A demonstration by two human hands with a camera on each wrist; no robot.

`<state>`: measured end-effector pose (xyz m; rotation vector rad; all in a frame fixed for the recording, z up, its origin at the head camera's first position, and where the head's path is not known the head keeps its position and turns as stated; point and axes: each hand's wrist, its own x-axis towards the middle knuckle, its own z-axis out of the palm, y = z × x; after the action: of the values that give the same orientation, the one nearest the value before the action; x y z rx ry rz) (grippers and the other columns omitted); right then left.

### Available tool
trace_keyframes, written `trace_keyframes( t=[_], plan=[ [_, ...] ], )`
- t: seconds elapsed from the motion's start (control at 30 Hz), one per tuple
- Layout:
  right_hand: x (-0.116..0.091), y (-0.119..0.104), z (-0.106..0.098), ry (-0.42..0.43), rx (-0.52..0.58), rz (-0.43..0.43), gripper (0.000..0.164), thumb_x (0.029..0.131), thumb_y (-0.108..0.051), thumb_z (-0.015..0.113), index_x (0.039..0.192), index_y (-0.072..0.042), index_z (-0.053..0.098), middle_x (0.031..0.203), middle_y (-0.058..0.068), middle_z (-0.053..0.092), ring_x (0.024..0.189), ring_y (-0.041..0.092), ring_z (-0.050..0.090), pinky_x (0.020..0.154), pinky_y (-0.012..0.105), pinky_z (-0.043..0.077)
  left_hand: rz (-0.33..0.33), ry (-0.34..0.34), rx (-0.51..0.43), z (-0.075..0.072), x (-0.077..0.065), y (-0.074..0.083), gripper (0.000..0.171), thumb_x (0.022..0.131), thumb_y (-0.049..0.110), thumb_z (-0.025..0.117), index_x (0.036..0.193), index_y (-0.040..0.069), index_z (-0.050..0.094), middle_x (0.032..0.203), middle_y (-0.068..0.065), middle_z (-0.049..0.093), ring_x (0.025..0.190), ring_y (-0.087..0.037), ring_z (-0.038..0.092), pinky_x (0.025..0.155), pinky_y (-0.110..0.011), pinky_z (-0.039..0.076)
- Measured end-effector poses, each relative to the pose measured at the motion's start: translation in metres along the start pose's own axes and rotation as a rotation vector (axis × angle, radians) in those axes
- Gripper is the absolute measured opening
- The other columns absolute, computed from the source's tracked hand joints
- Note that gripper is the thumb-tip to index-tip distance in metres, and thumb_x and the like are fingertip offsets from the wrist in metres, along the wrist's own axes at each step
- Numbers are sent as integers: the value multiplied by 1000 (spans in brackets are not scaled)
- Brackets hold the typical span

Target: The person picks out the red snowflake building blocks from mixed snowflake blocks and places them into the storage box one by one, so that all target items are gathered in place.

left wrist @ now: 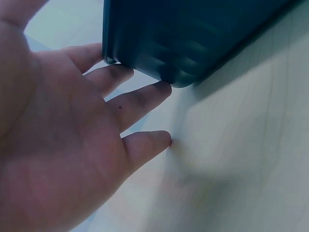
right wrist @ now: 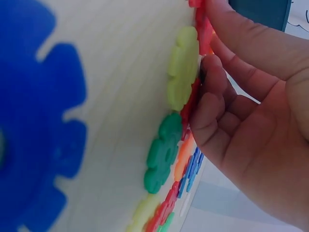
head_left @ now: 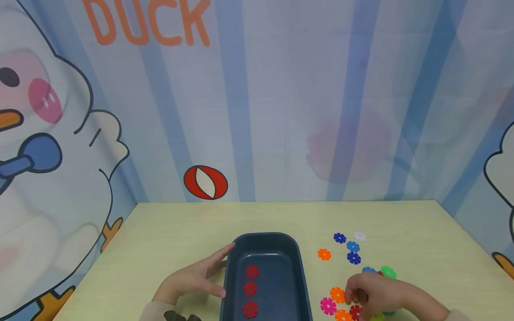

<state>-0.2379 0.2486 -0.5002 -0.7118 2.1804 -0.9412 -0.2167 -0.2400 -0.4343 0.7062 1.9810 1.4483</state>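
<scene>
Red discs [head_left: 250, 288], three in tray [head_left: 281, 285], left hand [head_left: 196, 281] spread against it, right hand [head_left: 379, 292], hold unclear

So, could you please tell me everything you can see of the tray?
The dark blue tray looks like smooth, slightly glossy plastic: a long, shallow form with rounded far corners, raised walls and a thin rim. It lies open side up on the pale table, its near end cut off in the head view. Three red flower-shaped pieces lie in a row along its left side inside, and the left hand touches its left wall from outside.
</scene>
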Motion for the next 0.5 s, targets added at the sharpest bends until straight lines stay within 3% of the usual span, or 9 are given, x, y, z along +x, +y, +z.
trace_keyframes(
  t=[0.03, 0.27, 0.5],
  plan=[
    [4, 12, -1, -6, 3, -8, 25, 75, -27, 82, 94, -23, 67, 80, -3, 60, 70, 14, 54, 58, 23, 45, 2, -3, 0, 0, 0, 0, 103, 82, 25, 76, 156, 18, 5, 162, -12, 5, 145, -44, 11, 113, -62, 12],
    [-11, -35, 5, 41, -65, 55, 21, 76, -16, 81, 89, -20, 65, 78, -4, 58, 71, 15, 53, 60, 24, 45, -1, -3, 2, -1, 1, 0, 104, 82, 26, 76, 156, 18, 4, 162, -13, 4, 145, -45, 10, 113, -63, 11],
    [-17, -58, 5, 21, -56, 47, 19, 77, -13, 79, 86, -17, 63, 77, -2, 58, 71, 15, 53, 60, 23, 42, -3, -1, 5, -1, 0, 0, 105, 82, 26, 76, 156, 17, 4, 162, -13, 4, 145, -45, 11, 113, -62, 12]
  ],
)
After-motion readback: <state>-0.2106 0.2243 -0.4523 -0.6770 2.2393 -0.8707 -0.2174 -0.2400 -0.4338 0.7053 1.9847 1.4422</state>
